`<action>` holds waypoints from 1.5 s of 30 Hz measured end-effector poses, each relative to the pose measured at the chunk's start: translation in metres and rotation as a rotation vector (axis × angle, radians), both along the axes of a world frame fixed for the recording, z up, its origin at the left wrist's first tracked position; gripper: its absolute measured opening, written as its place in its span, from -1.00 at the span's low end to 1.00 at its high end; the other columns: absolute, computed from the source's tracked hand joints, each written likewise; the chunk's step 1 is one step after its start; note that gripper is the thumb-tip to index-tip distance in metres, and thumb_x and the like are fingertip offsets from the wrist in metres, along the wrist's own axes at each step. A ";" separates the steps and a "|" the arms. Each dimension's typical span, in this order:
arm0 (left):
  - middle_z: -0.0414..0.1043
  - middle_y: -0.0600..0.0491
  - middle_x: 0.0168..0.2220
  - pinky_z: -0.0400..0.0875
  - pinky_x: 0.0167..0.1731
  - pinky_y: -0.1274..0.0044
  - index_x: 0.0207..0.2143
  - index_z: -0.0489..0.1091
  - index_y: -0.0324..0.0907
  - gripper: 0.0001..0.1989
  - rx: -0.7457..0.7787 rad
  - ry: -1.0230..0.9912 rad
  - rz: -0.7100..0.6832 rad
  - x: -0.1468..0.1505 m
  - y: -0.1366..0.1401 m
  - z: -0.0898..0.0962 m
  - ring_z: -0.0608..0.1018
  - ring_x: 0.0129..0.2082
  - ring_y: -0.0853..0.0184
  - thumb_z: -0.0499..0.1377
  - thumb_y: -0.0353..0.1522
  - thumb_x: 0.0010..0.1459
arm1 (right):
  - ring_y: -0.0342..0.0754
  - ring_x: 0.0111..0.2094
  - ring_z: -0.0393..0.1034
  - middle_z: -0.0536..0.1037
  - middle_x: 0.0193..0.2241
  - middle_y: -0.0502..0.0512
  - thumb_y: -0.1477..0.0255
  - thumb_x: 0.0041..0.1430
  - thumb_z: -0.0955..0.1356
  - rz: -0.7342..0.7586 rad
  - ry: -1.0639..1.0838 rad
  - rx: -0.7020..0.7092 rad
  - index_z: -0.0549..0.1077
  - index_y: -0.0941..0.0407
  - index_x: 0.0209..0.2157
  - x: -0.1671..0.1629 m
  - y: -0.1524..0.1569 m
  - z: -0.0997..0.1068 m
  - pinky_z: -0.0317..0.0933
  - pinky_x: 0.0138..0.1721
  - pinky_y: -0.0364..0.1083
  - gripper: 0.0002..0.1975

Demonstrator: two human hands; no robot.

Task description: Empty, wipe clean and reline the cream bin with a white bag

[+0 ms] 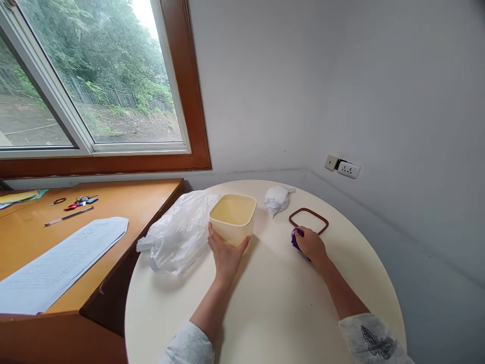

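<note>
A pale yellow square plastic container [233, 230] with rounded corners is gripped from the near side by my left hand [226, 253], thumb and fingers spread round its wall. Its top is uncovered and the inside that shows is bare. My right hand [311, 245] is closed on a bunched purple cloth [295, 240], low over the round table. Just beyond that hand lies a brown-red rounded square ring [308, 210]. A crumpled white plastic bag [277, 198] sits farther back, between container and ring.
A large translucent plastic bag [182, 232] lies left of the container on the cream round table [273, 313]. The wooden desk [151, 199] at left bears papers [64, 263], a pen [68, 216] and keys [81, 202]. Wall sockets [348, 169] are at right.
</note>
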State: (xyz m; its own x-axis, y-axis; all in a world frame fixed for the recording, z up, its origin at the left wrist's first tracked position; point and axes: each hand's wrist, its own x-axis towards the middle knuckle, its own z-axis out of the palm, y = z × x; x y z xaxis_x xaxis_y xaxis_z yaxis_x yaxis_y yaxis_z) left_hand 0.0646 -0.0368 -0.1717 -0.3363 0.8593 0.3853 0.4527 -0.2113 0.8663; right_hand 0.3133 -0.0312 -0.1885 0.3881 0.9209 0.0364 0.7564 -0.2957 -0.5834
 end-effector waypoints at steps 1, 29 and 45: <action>-0.14 -0.18 0.20 0.00 0.13 0.18 0.23 -0.39 -0.15 0.17 0.000 0.001 -0.003 0.000 0.000 -0.001 -0.03 0.21 0.02 0.33 -0.12 -0.24 | 0.04 -0.23 0.35 0.51 -0.28 0.12 0.31 0.11 0.17 -0.009 -0.020 -0.007 0.43 0.04 -0.20 0.002 0.001 -0.002 0.12 -0.34 -0.10 -0.70; 0.16 0.07 -0.28 0.35 -0.36 0.42 0.14 -0.16 -0.06 -0.23 0.090 0.154 0.030 0.000 0.004 -0.020 0.35 -0.32 0.30 0.20 -0.19 -0.04 | -0.03 -0.41 0.37 0.50 -0.42 0.09 0.33 0.13 0.22 -0.212 -0.240 0.078 0.35 0.06 -0.19 0.023 -0.006 -0.010 -0.01 -0.51 -0.16 -0.78; 0.36 -0.06 -0.09 0.26 -0.04 0.28 -0.02 0.22 -0.13 -0.60 0.130 0.161 -0.312 0.005 0.007 -0.022 0.40 -0.06 0.19 0.07 -0.41 0.04 | -0.03 -0.41 0.41 0.53 -0.47 0.08 0.26 0.17 0.15 0.017 -0.115 0.432 0.39 0.12 -0.22 -0.029 -0.016 -0.006 0.11 -0.41 -0.16 -0.69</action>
State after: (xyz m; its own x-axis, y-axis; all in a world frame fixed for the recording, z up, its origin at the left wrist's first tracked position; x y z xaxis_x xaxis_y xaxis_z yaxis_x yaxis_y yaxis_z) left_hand 0.0697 -0.0294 -0.1933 0.0075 0.8511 0.5249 0.4773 -0.4644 0.7460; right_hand 0.2840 -0.0477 -0.1941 0.3442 0.8177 0.4614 0.8261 -0.0302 -0.5627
